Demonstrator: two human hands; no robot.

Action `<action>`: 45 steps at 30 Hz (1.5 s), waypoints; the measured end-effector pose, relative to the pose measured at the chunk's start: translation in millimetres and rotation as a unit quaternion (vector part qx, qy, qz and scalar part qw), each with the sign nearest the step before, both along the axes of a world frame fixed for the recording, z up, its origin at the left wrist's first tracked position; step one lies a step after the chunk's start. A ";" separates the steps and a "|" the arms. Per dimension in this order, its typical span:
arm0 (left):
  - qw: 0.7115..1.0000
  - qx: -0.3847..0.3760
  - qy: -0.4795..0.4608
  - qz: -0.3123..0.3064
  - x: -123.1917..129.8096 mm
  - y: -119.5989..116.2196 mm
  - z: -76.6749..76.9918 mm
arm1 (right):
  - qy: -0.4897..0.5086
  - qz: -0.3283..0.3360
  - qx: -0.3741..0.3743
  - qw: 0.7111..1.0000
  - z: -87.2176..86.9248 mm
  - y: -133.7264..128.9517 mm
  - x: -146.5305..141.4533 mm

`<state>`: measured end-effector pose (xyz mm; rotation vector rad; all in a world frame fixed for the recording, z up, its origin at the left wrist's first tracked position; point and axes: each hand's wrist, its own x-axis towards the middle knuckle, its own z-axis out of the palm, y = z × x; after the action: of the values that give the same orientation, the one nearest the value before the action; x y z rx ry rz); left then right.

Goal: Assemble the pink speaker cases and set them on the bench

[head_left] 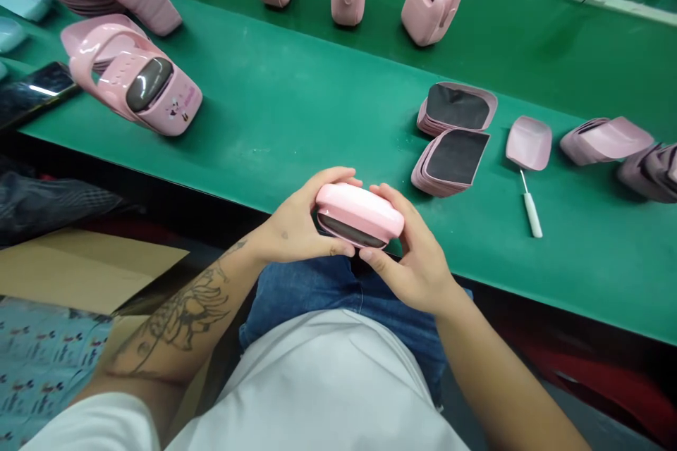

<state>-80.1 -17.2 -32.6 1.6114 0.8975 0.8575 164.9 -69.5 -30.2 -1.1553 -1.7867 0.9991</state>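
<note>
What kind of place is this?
Probably a factory assembly line: a long green-matted workbench, stacks of pink plastic shell parts, and pink plastic handled cases standing in a row.

The head-worn camera looks forward and down over the left hand (299, 220), right hand (411, 250) and green workbench (296, 99).

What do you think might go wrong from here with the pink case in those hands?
The glossy pink plastic case is held by the left hand and right hand at the edge of the green table, above the denim lap, so a slip could drop it. The stacked pink shells lie near the right hand and might get knocked.
</note>
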 end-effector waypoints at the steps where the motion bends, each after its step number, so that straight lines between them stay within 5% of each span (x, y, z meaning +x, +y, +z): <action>1: 1.000 -0.002 0.010 -0.002 1.2 -0.4 0.0 | -0.021 -0.005 0.009 1.000 -0.1 0.5 0.4; 8: 0.996 0.025 0.063 -0.055 -2.6 9.3 3.0 | -0.048 -0.072 0.017 0.996 -5.2 -5.2 -5.5; 16: 0.997 0.047 0.054 0.028 2.1 -0.5 -1.4 | -0.052 -0.082 0.086 0.992 -9.9 -2.6 -8.6; 23: 0.998 0.019 0.061 0.002 -1.9 5.9 -0.1 | -0.041 -0.019 -0.004 0.999 -21.4 0.3 6.9; 30: 0.998 0.014 0.054 -0.019 -7.5 5.4 -3.2 | -0.042 -0.041 -0.024 0.998 -23.7 -3.8 7.5; 34: 0.999 -0.033 -0.030 0.010 -6.2 -3.2 -11.3 | -0.018 -0.082 0.004 0.996 -25.8 -5.1 2.4; 40: 0.957 -0.182 -0.227 0.010 22.4 -32.4 -29.6 | 0.115 -0.093 0.009 0.989 -6.4 -6.7 -12.4; 42: 0.963 -0.154 -0.220 0.024 25.9 -35.1 -26.7 | 0.126 -0.101 -0.007 0.987 5.5 -6.1 -12.0; 45: 0.988 -0.006 -0.121 0.097 17.3 -27.1 -6.3 | 0.096 -0.095 -0.027 0.990 20.2 -2.2 -4.1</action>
<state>-62.8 -44.4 -38.9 1.3886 0.8927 1.1533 160.9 -71.7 -10.0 -1.1938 -1.4779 1.0138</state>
